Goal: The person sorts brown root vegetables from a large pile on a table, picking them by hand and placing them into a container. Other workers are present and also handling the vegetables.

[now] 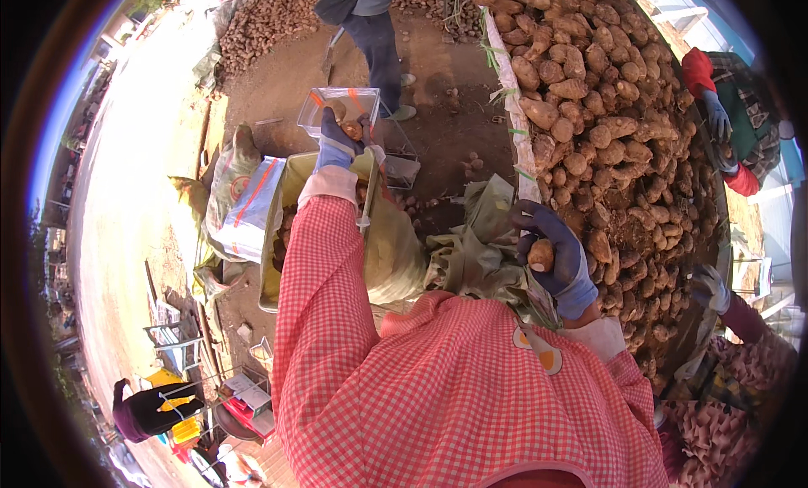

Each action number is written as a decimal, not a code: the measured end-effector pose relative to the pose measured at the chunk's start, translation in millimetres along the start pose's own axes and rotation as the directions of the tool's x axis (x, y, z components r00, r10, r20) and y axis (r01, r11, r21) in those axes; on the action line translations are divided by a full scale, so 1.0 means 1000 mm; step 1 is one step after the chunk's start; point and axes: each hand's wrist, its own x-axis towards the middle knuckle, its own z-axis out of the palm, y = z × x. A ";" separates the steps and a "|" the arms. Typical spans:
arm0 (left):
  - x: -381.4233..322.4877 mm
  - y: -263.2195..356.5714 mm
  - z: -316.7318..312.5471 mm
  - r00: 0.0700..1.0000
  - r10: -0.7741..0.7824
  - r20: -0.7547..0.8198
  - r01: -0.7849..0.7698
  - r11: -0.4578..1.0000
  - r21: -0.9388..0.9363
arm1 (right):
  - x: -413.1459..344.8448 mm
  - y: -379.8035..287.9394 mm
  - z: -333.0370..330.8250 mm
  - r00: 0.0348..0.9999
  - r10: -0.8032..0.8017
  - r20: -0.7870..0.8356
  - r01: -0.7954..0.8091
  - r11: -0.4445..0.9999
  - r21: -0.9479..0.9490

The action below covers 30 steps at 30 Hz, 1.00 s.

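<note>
My left hand (339, 136), in a blue work glove, reaches forward over a clear plastic basket (306, 114) with orange stripes. Two taro corms (352, 130) show at its fingers; whether both are gripped is hard to tell. My right hand (558, 251), gloved in blue too, curls around one small brown taro corm (541, 255) near the edge of the large corm heap (606, 109). Beneath my left forearm stands an open yellowish woven sack (270, 261) with corms inside.
A cloth-wrapped rim (514, 109) borders the heap. Crumpled green sacks (473, 254) lie between my arms. A person (379, 46) stands ahead; co-workers' gloved hands (716, 116) are at the heap's right side. Filled bags (235, 179) stand at left, near a metal rack (214, 387).
</note>
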 end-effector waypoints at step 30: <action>-0.209 -0.054 -0.055 0.526 0.818 -0.234 -0.630 0.559 0.539 | 0.097 0.013 0.085 0.980 -0.028 0.199 0.020 0.999 0.043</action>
